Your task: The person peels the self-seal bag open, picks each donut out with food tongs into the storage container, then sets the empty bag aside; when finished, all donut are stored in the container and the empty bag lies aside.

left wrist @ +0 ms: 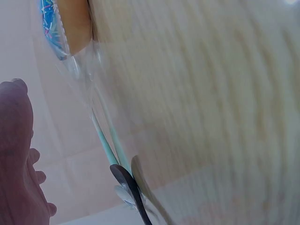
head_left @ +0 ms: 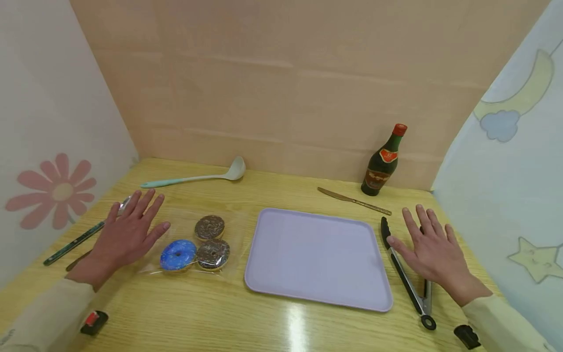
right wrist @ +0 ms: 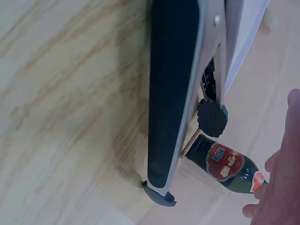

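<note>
With fingers spread, my left hand [head_left: 125, 237] hovers at the left, holding nothing. Beneath and beside it lie a green-handled spoon [head_left: 75, 243] and a second, brown utensil [head_left: 78, 260], partly hidden by the hand. Just right of this hand is a clear bag with a blue doughnut [head_left: 178, 254] and two chocolate doughnuts [head_left: 209, 227]. On the right, my right hand [head_left: 435, 254], fingers also spread, holds nothing and overlaps black-and-silver tongs [head_left: 402, 274]. In the right wrist view the tongs [right wrist: 173, 93] lie beside the hand [right wrist: 281, 183].
A lilac tray [head_left: 316, 298] lies mid-table. Behind it are a white ladle [head_left: 236, 168] with a mint handle, a gold knife [head_left: 338, 196] and a dark green bottle [head_left: 381, 166] with a red cap. Walls [head_left: 281, 88] enclose the back and both sides.
</note>
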`<move>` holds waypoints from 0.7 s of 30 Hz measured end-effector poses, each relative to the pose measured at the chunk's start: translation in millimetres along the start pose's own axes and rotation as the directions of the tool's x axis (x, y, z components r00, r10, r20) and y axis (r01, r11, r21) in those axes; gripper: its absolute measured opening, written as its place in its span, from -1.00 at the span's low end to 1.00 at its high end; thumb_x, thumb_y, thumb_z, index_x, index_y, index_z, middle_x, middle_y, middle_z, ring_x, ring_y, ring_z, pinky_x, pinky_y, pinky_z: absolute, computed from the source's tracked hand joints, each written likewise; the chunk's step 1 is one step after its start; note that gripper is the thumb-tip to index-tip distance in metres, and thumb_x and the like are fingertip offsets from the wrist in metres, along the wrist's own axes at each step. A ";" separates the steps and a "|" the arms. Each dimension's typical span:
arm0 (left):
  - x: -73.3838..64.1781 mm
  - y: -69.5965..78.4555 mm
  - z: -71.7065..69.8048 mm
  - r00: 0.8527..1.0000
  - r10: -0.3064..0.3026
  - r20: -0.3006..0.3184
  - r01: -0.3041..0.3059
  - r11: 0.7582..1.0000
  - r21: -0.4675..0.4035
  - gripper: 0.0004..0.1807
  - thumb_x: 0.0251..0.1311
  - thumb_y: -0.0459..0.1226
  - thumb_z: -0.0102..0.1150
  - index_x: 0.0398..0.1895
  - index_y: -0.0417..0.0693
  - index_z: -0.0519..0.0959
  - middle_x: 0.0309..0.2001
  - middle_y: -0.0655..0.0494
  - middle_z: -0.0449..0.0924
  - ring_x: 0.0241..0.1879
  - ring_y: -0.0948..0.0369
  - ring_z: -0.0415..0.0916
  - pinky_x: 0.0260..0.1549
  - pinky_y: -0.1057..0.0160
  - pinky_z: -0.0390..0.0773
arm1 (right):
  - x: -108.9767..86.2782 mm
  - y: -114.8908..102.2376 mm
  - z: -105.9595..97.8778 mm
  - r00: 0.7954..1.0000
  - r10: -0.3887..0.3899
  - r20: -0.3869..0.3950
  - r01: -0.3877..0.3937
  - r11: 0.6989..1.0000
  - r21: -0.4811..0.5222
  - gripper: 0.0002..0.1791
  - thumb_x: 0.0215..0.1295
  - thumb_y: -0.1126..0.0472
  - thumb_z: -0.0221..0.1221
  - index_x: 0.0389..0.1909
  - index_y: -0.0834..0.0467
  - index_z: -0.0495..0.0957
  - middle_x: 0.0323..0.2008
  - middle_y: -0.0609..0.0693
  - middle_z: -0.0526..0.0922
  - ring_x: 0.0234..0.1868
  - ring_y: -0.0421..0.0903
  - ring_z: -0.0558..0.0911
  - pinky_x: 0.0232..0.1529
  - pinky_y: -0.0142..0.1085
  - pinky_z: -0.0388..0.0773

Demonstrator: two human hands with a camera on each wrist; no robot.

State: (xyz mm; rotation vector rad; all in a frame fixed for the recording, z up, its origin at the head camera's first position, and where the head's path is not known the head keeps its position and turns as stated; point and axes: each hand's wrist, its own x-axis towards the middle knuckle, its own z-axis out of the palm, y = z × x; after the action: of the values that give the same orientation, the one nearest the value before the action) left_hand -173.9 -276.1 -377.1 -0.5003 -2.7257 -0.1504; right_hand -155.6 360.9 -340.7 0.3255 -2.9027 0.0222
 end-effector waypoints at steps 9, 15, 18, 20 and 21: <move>-2.1 2.1 2.4 0.999 0.028 -0.015 -0.029 0.999 -0.016 -0.24 0.38 0.08 -0.12 0.49 -0.09 -0.02 0.46 -0.13 -0.12 0.43 -0.05 -0.38 0.23 -0.20 -0.42 | -1.0 -5.8 -0.9 0.999 -0.016 -0.036 0.015 1.000 -0.012 -0.12 0.38 -0.26 -0.09 0.50 0.11 -0.21 0.44 0.30 -0.23 0.42 0.23 -0.30 0.21 0.27 -0.36; -3.2 3.6 4.4 0.999 0.045 -0.021 -0.045 0.999 -0.009 -0.23 0.36 0.10 -0.11 0.49 -0.07 -0.02 0.46 -0.10 -0.12 0.42 -0.07 -0.32 0.22 -0.27 -0.29 | 0.1 -10.1 -1.6 1.000 -0.017 -0.023 0.016 0.999 -0.029 -0.10 0.37 -0.28 -0.10 0.50 0.12 -0.21 0.44 0.31 -0.22 0.42 0.23 -0.29 0.21 0.29 -0.31; -2.5 5.0 4.5 0.999 0.048 -0.021 -0.048 0.999 -0.008 -0.23 0.36 0.10 -0.11 0.49 -0.06 -0.02 0.47 -0.10 -0.13 0.43 -0.06 -0.33 0.21 -0.27 -0.28 | 0.2 -11.0 -2.1 1.000 -0.013 -0.018 0.012 0.999 -0.032 -0.10 0.37 -0.28 -0.11 0.50 0.13 -0.20 0.44 0.31 -0.22 0.41 0.24 -0.29 0.21 0.28 -0.31; -2.3 5.6 4.4 0.999 0.048 -0.019 -0.048 0.999 -0.008 -0.23 0.36 0.10 -0.11 0.49 -0.07 -0.01 0.47 -0.10 -0.12 0.43 -0.06 -0.33 0.22 -0.26 -0.31 | 0.3 -11.3 -1.6 1.000 -0.007 -0.011 0.007 0.999 -0.034 -0.10 0.37 -0.29 -0.11 0.50 0.13 -0.20 0.44 0.31 -0.23 0.41 0.24 -0.29 0.21 0.28 -0.31; -2.2 5.6 4.6 0.999 0.048 -0.017 -0.048 0.999 -0.007 -0.23 0.37 0.10 -0.11 0.49 -0.08 0.00 0.46 -0.11 -0.12 0.43 -0.06 -0.33 0.22 -0.24 -0.33 | 0.4 -11.7 -1.2 1.000 -0.008 -0.007 0.007 0.999 -0.035 -0.11 0.38 -0.29 -0.12 0.50 0.13 -0.20 0.44 0.31 -0.24 0.41 0.25 -0.29 0.21 0.28 -0.32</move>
State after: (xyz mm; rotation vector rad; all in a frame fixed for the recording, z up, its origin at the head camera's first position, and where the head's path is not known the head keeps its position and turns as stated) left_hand -171.5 -270.9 -381.9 -0.5631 -2.6948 -0.1520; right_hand -153.1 349.5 -339.6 0.3295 -2.8908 -0.0283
